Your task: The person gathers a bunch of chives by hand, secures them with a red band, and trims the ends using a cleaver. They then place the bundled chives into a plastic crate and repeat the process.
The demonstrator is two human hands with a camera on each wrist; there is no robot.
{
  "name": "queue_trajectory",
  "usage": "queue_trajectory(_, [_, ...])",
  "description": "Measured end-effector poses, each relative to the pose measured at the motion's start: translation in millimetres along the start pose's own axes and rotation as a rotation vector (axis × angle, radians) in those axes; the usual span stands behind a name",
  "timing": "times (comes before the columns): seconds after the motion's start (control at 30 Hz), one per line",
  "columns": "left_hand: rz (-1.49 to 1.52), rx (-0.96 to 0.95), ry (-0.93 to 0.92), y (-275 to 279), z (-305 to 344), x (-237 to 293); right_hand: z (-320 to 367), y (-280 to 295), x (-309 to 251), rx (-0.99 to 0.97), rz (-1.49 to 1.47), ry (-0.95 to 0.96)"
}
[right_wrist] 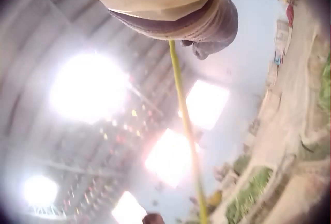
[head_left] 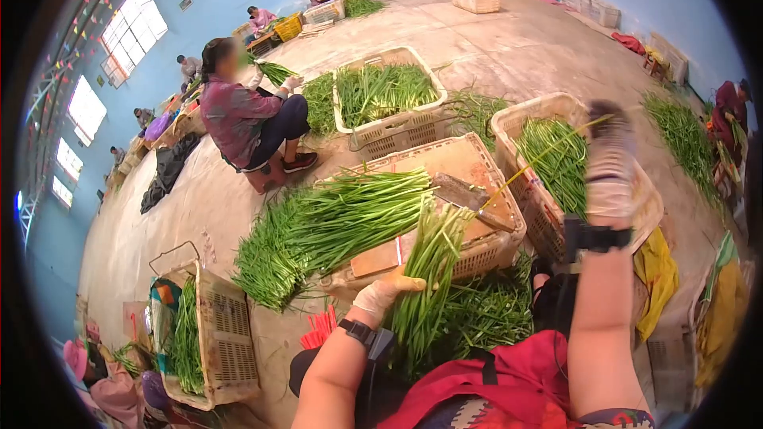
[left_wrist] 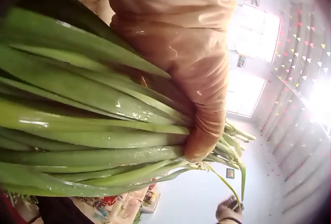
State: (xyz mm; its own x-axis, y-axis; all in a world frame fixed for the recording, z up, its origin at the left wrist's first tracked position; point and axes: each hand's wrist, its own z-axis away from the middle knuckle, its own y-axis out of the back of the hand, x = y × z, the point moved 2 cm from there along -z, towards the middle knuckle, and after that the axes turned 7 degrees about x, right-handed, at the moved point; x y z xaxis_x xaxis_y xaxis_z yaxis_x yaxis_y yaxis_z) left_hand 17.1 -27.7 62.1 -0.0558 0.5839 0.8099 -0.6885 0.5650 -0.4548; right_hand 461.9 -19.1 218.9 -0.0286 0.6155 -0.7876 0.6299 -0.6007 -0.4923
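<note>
My gloved left hand (head_left: 388, 289) grips a bunch of garlic chives (head_left: 435, 266) over the near edge of a crate used as a table. In the left wrist view its thumb (left_wrist: 204, 136) wraps across the long flat leaves (left_wrist: 93, 110). My right hand (head_left: 610, 131), gloved and motion-blurred, is raised at the right above a crate of chives. It pinches the end of a thin yellow-green strand (head_left: 540, 151), stretched taut toward the pale ends of the bunch. The strand (right_wrist: 185, 110) also hangs from the right hand (right_wrist: 207, 25) in the right wrist view.
A pile of chives (head_left: 350, 210) and a wooden piece (head_left: 469, 195) lie on the crate table (head_left: 445, 155). Filled crates stand at the right (head_left: 509, 123), behind (head_left: 389, 131) and left (head_left: 226, 326). A person (head_left: 246, 111) sits nearby holding chives. Loose leaves (head_left: 489, 306) cover the floor below.
</note>
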Motion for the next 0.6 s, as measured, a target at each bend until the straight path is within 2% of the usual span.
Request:
queue_trajectory(0.03, [0.006, 0.042, -0.003, 0, 5, 3, -19, 16, -25, -0.032, -0.266, 0.006])
queue_trajectory(0.07, [0.03, 0.061, -0.015, 4, 8, 4, -8, 18, -52, 0.027, -0.304, -0.092])
queue_trajectory(0.13, [0.075, 0.101, -0.033, 14, 16, 4, 37, 31, -68, -0.356, 0.522, 0.135])
queue_trajectory(0.2, [0.125, 0.113, -0.069, 7, 27, 12, 91, -4, -52, -0.767, 1.266, -0.446])
queue_trajectory(0.3, [0.097, 0.082, -0.126, -1, 27, 19, 211, -3, 15, -1.307, 0.985, -0.483])
queue_trajectory(0.33, [0.056, 0.061, -0.138, -2, 22, 18, 232, -14, 17, -1.281, 0.992, -0.329])
queue_trajectory(0.37, [0.015, 0.035, -0.147, -6, 17, 17, 249, -18, 40, -1.14, 0.734, -0.391])
queue_trajectory(0.4, [-0.046, 0.09, -0.158, -14, 13, 18, 265, -22, 67, -0.951, 0.476, -0.629])
queue_trajectory(0.47, [-0.173, 0.192, -0.193, -33, 2, 23, 287, -54, 90, -0.677, -0.077, -0.833])
queue_trajectory(0.53, [-0.217, 0.254, -0.22, -28, -18, 9, 321, -64, 148, -0.477, -0.1, -0.639])
queue_trajectory(0.6, [-0.224, 0.375, -0.308, -35, -29, 6, 310, -66, 143, -0.475, -0.205, -0.813])
